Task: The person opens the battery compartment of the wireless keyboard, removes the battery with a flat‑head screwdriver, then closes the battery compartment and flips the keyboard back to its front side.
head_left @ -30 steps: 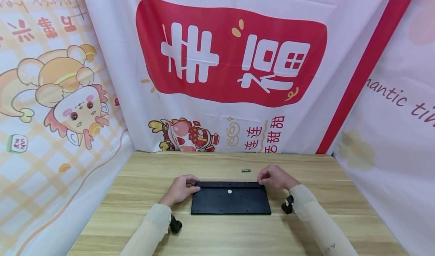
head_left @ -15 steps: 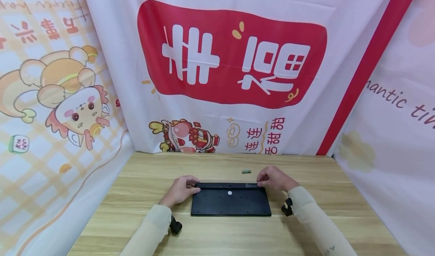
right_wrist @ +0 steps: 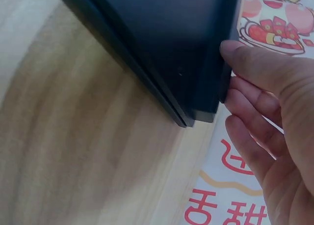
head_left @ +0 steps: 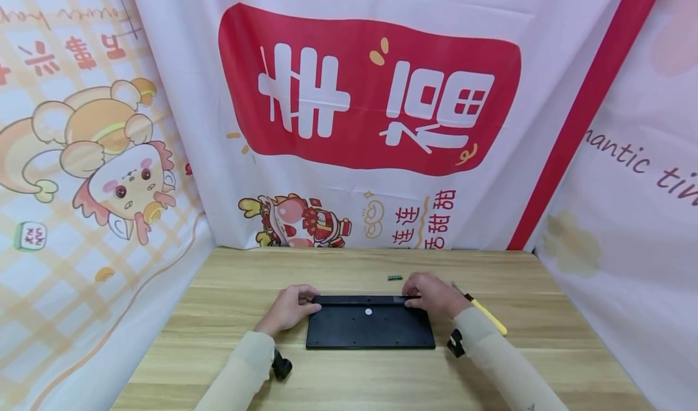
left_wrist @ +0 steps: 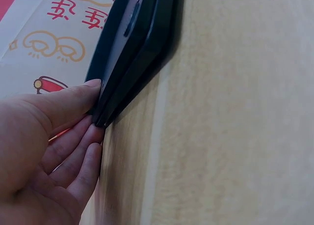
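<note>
A black keyboard (head_left: 371, 329) lies underside up on the table, with a raised ridge along its far edge, small screw holes and a white round sticker. My left hand (head_left: 291, 307) pinches its far left corner; in the left wrist view the thumb (left_wrist: 88, 91) is on the ridge side and the fingertips are behind. My right hand (head_left: 433, 294) grips the ridge near the far right corner. Its thumb (right_wrist: 233, 50) presses the near face of the ridge in the right wrist view, the other fingers behind the edge.
Beyond the keyboard lies a small green striped piece (head_left: 395, 277). A screwdriver (head_left: 488, 317) with a yellow handle rests right of my right hand, partly hidden by it. Printed cloth (head_left: 371, 205) hangs at the back and both sides of the wooden table (head_left: 245, 265).
My right hand has slid a little left along the ridge, away from the corner. The screwdriver, hidden before, now shows beside it. My left hand keeps its hold.
</note>
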Demonstrator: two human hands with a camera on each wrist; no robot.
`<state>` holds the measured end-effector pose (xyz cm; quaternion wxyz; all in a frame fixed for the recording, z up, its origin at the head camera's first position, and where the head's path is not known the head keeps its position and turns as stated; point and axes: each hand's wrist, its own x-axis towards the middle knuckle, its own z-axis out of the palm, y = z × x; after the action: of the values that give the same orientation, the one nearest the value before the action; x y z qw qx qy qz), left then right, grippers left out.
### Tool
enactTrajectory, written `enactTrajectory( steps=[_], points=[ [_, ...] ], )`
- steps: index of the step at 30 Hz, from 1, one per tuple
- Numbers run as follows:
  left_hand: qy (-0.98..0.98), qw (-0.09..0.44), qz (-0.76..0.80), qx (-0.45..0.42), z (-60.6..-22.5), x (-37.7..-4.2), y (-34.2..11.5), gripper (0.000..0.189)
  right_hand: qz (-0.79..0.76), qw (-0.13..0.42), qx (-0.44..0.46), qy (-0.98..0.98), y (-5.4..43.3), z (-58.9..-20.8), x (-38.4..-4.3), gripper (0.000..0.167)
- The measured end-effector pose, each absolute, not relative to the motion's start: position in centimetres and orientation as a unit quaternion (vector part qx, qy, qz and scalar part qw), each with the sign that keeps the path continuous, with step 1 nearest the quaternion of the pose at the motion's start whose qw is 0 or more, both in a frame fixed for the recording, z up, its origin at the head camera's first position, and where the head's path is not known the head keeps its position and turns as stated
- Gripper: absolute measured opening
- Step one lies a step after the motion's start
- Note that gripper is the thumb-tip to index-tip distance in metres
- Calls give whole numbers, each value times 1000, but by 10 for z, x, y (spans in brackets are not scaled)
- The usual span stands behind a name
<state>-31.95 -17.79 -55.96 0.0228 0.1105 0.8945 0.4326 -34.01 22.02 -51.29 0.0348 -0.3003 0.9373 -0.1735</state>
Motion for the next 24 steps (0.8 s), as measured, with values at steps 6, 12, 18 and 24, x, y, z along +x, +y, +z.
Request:
enactTrajectory(
  steps=[6,12,18,24],
  points=[
    [894,22,434,110,-560,-320,-178,20,-162,20,-319,934,219,-515,-337,12],
    [893,23,435,113,-560,-319,-179,20,-125,-17,-342,931,216,-518,-334,9],
    [894,25,432,114,-561,-319,-179,20,-71,-61,-343,935,212,-521,-329,8],
    [893,22,433,120,-560,-319,-178,21,-34,-89,-357,929,209,-522,-326,5]
  ],
)
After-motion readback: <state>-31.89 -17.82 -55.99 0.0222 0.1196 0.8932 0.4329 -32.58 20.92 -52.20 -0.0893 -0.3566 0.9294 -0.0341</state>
